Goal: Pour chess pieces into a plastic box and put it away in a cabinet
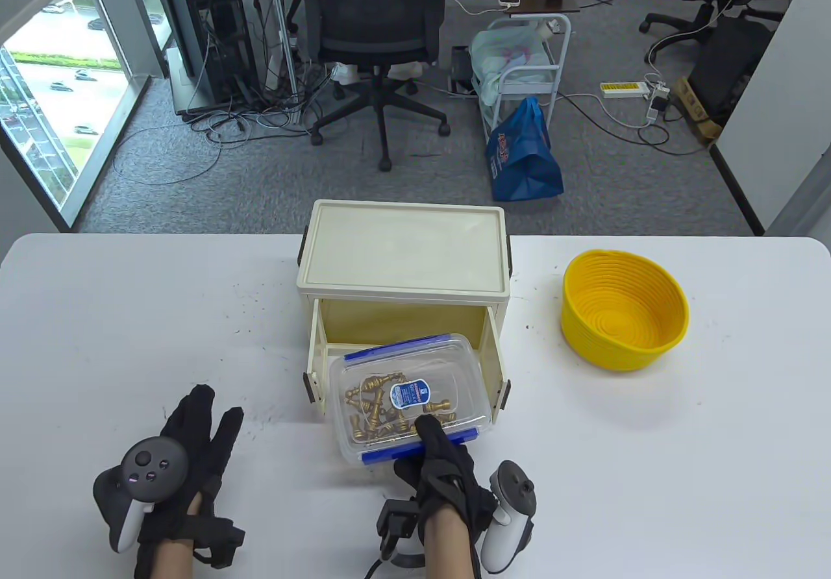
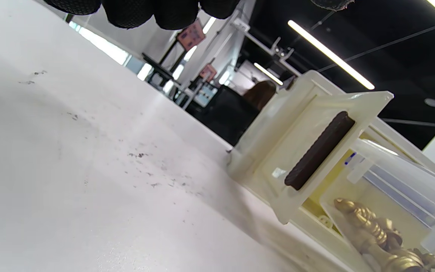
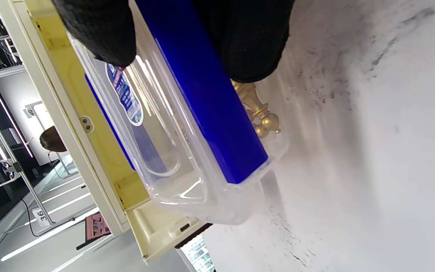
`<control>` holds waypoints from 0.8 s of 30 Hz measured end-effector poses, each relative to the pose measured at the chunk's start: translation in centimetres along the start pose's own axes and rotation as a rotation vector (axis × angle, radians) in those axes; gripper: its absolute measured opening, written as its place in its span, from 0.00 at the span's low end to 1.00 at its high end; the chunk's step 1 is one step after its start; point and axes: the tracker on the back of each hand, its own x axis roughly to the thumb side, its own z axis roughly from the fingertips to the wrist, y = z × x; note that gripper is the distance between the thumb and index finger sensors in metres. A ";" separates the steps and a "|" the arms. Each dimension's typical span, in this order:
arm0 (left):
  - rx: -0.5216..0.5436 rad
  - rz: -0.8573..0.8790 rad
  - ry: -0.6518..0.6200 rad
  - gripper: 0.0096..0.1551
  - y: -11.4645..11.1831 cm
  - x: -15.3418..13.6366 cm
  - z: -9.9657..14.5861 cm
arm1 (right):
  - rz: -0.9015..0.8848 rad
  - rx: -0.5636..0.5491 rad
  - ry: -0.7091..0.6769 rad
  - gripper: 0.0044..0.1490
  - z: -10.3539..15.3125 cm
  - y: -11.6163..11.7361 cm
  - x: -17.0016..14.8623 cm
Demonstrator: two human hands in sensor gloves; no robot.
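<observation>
A clear plastic box (image 1: 409,397) with a blue-latched lid holds several gold chess pieces (image 1: 376,410). It lies tilted, its far end in the open mouth of the cream cabinet (image 1: 402,261), its near end on the table. My right hand (image 1: 441,455) grips the box's near end, thumb on the lid, fingers by the blue latch (image 3: 206,102). My left hand (image 1: 195,436) rests flat on the table left of the cabinet, fingers extended, holding nothing. The left wrist view shows the cabinet's side (image 2: 308,151) and a chess piece (image 2: 368,226) inside the box.
A yellow ribbed bowl (image 1: 623,309) stands on the table right of the cabinet. The cabinet's door (image 1: 315,358) panels stand open at both sides of its mouth. Dark specks dot the white table (image 1: 130,319). An office chair and cables lie beyond the far edge.
</observation>
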 end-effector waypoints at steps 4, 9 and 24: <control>-0.010 -0.008 -0.001 0.49 -0.1 0.0 0.0 | 0.006 -0.018 -0.008 0.47 -0.7 0.3 0.4; -0.015 -0.023 -0.001 0.50 -0.1 0.0 0.0 | -0.001 -0.030 -0.010 0.46 -1.4 0.8 0.7; -0.027 -0.034 -0.008 0.49 -0.4 0.2 0.0 | -0.017 -0.057 -0.008 0.47 -3.2 2.5 1.2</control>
